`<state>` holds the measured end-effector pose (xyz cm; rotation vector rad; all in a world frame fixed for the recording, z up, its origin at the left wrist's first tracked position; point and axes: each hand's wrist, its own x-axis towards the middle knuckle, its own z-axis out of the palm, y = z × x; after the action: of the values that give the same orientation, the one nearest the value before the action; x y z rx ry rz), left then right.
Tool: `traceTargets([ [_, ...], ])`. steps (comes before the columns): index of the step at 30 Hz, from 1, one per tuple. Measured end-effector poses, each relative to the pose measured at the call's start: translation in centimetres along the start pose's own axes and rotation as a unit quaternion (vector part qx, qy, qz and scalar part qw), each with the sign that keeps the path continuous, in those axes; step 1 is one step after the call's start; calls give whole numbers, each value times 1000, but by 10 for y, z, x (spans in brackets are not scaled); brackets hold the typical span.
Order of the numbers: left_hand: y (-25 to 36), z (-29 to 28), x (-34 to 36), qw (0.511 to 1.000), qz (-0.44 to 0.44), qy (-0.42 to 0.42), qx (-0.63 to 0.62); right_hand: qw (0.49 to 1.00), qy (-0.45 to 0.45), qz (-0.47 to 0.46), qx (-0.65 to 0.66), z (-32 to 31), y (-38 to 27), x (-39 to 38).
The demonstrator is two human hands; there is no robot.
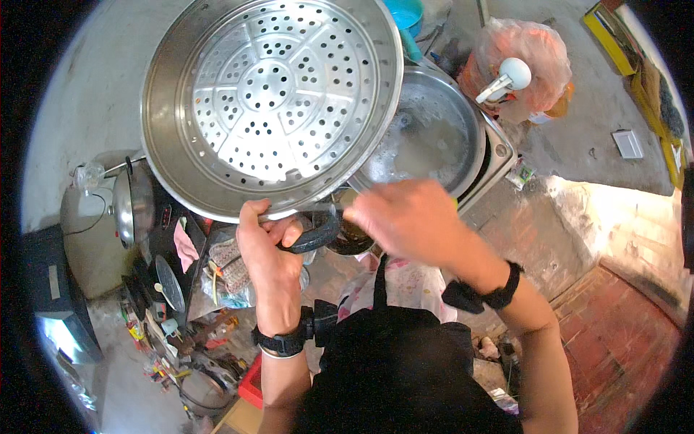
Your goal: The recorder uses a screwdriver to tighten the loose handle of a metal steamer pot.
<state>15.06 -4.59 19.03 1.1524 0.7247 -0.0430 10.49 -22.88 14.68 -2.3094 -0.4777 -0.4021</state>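
Observation:
A large round metal steamer (264, 83), its bottom full of holes, is tilted up at the upper left, with its inside facing me. My left hand (269, 249) holds it by the near rim, beside a black curved handle (314, 235). Just right of that handle, my right hand (412, 220) is curled closed and blurred by motion. What its fingers hold, if anything, is hidden. Behind it, a metal basin (434, 137) of cloudy, foamy water stands partly covered by the steamer.
The basin rests in a metal-framed stand (499, 148). A pinkish plastic bag (524, 54) lies beyond it, near a white round-headed object (515, 72). At left are a lidded pan (131, 206), a pink cloth (185, 246) and a dark plate with a spoon (169, 283).

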Motion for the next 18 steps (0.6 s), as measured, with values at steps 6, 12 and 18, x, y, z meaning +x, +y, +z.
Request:
traceTargets([
  [6, -2, 1, -5, 999, -19, 20, -23, 999, -6, -33, 42, -8, -13, -4],
  [12, 3, 4, -10, 999, -36, 1, -7, 999, 21, -24, 27, -4, -3, -4],
  [18, 6, -8, 1, 982, -138, -81, -102, 994, 86, -1, 74, -4, -9, 5],
])
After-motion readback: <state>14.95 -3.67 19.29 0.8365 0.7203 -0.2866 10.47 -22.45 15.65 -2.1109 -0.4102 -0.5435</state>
